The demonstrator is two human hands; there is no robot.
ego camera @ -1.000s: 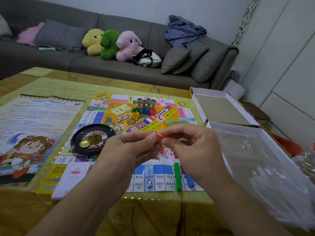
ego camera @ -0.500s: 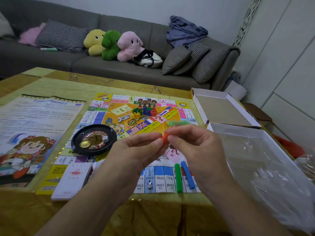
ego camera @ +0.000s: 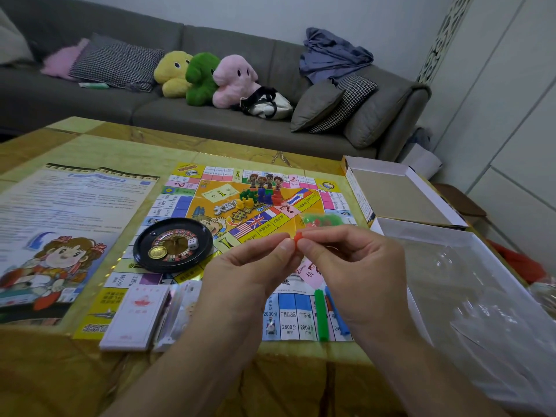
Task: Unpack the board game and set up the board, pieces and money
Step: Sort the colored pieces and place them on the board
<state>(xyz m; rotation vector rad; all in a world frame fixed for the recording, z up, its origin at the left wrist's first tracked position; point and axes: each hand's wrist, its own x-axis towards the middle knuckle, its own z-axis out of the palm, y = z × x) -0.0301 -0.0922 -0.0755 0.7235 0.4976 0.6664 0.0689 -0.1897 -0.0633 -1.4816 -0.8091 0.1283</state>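
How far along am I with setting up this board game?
Done: the board lies unfolded, the roulette wheel sits on it, small coloured pieces are clustered at its centre, and a card stack rests at its near edge.
In hand: the left hand and right hand pinch a small red piece.
Left: a bag of pieces remains unemptied; no dealt-out money is visible.

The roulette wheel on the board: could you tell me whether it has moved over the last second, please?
No. The roulette wheel sits on the same spot of the game board, beside the printed flags, as before; only the camera shifted slightly.
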